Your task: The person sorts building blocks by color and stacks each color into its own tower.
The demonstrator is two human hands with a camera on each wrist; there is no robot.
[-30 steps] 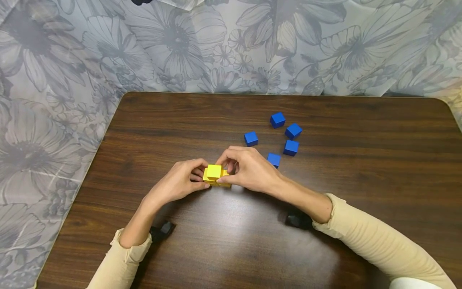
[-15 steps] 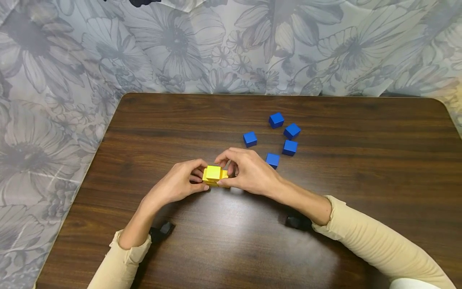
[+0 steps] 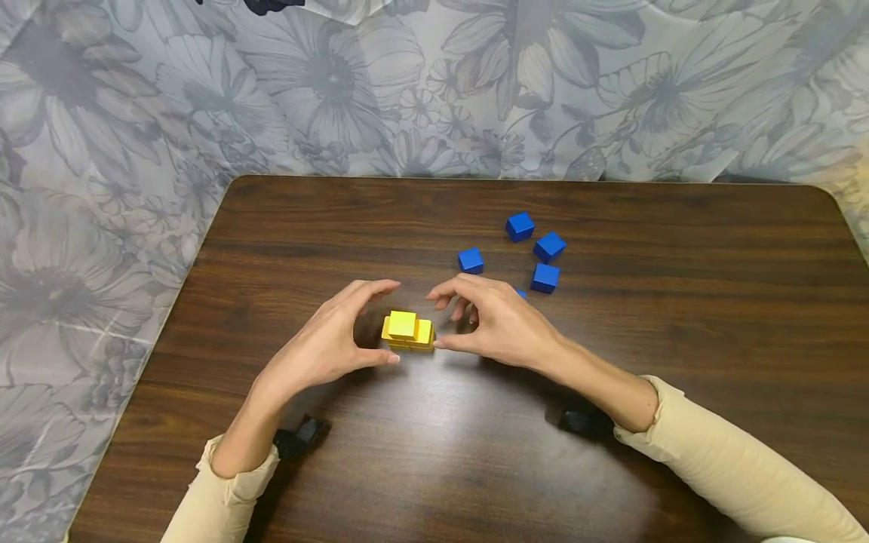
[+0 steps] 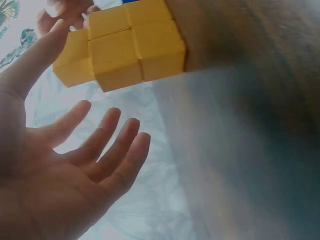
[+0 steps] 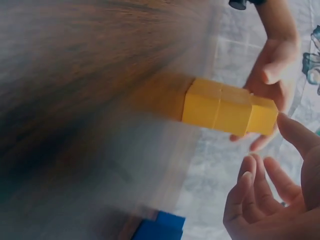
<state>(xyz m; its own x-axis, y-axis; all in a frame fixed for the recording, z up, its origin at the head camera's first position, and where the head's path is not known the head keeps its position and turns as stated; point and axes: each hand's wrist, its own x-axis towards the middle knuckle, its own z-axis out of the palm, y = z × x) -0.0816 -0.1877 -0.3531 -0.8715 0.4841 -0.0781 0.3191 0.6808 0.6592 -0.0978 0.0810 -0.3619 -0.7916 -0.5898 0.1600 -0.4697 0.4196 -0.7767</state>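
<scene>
A small stack of yellow cubes (image 3: 403,326) stands on the table, with a single cube on top towards its left end. In the left wrist view the yellow cubes (image 4: 116,60) sit flush against each other. My left hand (image 3: 319,341) is at the stack's left side, thumb and fingers spread apart, holding nothing. On the right, my right hand (image 3: 505,320) has its fingers loosely bent and holds nothing. Its thumb tip is very near the stack's right end; whether it touches, I cannot tell.
Several blue cubes (image 3: 545,278) lie scattered behind the right hand; one of them is mostly hidden by it. The dark wood table (image 3: 285,249) ends at the back against a floral grey cloth (image 3: 339,83).
Both hands have let go of the yellow stack. The left hand's fingers have spread and drawn off to the left, and the right hand has shifted right. The stack stays put.
</scene>
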